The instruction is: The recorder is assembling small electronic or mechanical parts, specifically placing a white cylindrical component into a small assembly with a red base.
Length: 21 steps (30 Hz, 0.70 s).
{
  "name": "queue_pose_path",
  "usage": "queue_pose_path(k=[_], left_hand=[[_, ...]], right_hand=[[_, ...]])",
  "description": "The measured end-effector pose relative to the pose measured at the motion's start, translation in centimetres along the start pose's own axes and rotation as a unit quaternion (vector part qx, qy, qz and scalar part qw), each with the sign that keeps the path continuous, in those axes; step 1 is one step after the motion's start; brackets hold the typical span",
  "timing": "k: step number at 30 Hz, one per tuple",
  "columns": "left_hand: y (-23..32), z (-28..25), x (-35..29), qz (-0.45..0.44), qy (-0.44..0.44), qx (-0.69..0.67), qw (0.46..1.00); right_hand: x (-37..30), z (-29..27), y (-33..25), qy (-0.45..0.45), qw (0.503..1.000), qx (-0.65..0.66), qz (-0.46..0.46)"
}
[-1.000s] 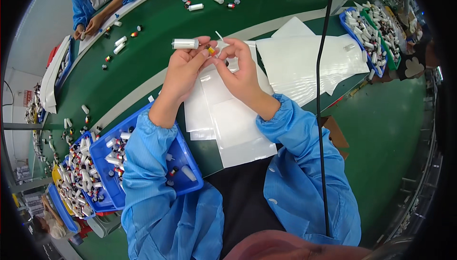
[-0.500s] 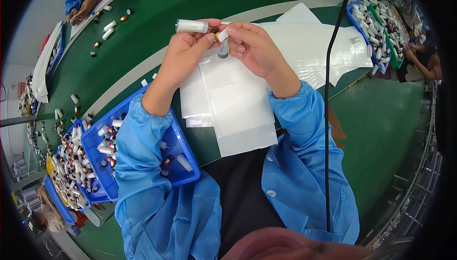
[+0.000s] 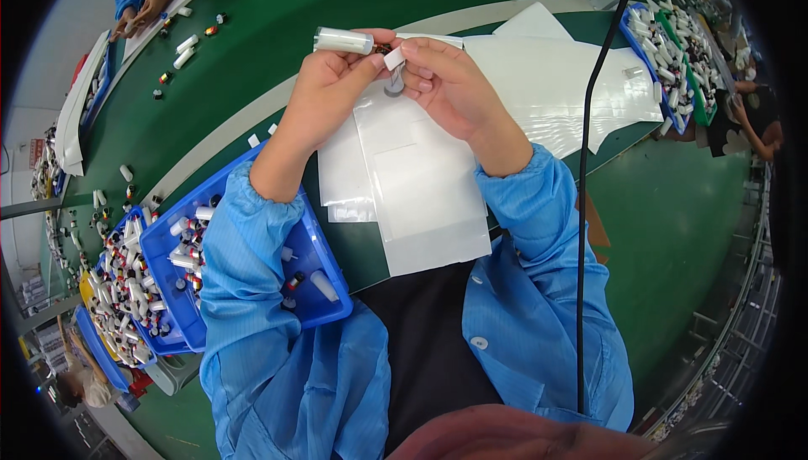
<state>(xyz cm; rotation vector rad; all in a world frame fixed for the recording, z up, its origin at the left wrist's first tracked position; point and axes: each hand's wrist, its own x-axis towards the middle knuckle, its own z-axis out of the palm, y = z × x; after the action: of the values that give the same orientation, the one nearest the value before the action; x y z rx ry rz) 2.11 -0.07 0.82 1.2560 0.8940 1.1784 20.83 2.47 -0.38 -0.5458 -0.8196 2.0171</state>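
Note:
My left hand is closed on a white cylinder with a clear end, which lies across the fingers and points left. Small dark parts at the cylinder's right end are partly hidden by the thumb and fingertips. With thumb and forefinger, my right hand pinches a small white tab that touches those parts. Below the tab, a grey round disc hangs between the two hands. Both hands are raised above white plastic sheets on the green table.
A blue tray of loose cylinders stands under my left forearm, with a fuller bin beyond it. A black cable runs down at right. Across the green belt, scattered with pieces, a co-worker's hands work. More full bins stand far right.
The white tab has turned slightly and now covers the yellow piece that showed beside it. Both hands keep nearly the same place and grip.

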Motion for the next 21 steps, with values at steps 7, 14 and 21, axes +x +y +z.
queue_pose_path(k=[7,14,21], left_hand=[[0.3,0.5,0.2,0.011,0.013,0.007,1.0],[0.6,0.3,0.1,0.02,0.02,0.105,0.994],[0.8,0.3,-0.1,0.013,0.021,0.072,0.997]], right_hand=[[0.0,0.6,0.9,0.076,0.99,-0.094,-0.069],[-0.4,1.7,2.0,0.121,0.956,-0.195,-0.181],[-0.1,2.1,3.2,0.112,0.948,-0.156,-0.255]])
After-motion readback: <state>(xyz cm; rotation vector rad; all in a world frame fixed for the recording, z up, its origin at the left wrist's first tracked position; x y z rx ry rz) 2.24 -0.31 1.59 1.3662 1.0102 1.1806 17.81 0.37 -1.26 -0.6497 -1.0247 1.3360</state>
